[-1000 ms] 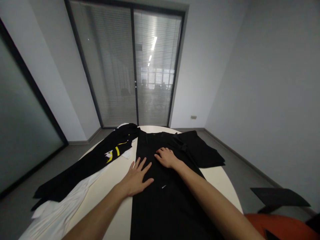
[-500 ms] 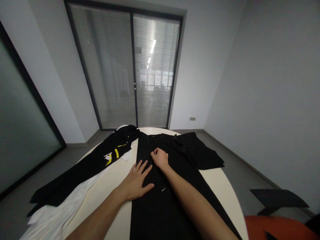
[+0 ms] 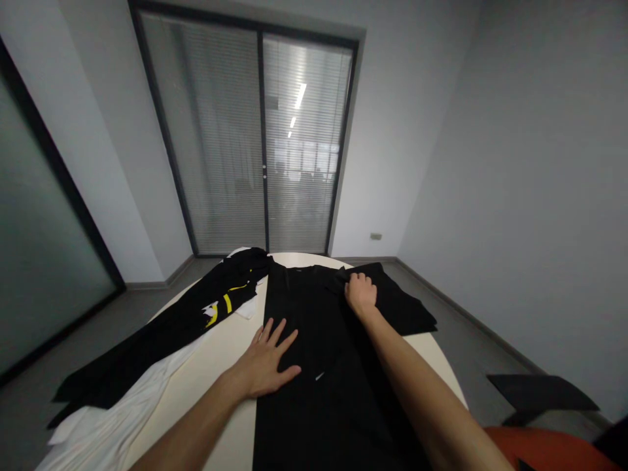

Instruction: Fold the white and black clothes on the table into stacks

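Observation:
A black T-shirt with a small white mark on its front lies spread on the table, its left side folded in. My left hand rests flat near its left edge, fingers spread, partly on the cloth. At the upper right of the shirt, beside the sleeve, my right hand is closed on the dark fabric. Its fingertips are hidden from me, and some cloth bunches up just left of the knuckles.
Left of the shirt, black garments with yellow and white print lie over a white garment on the pale round table. A chair with an orange seat stands at the lower right. Behind the table is a glazed partition with blinds.
My right hand has moved right, from the middle of the shirt to near its right sleeve. The shirt's right part has shifted with it. My left hand has stayed in place.

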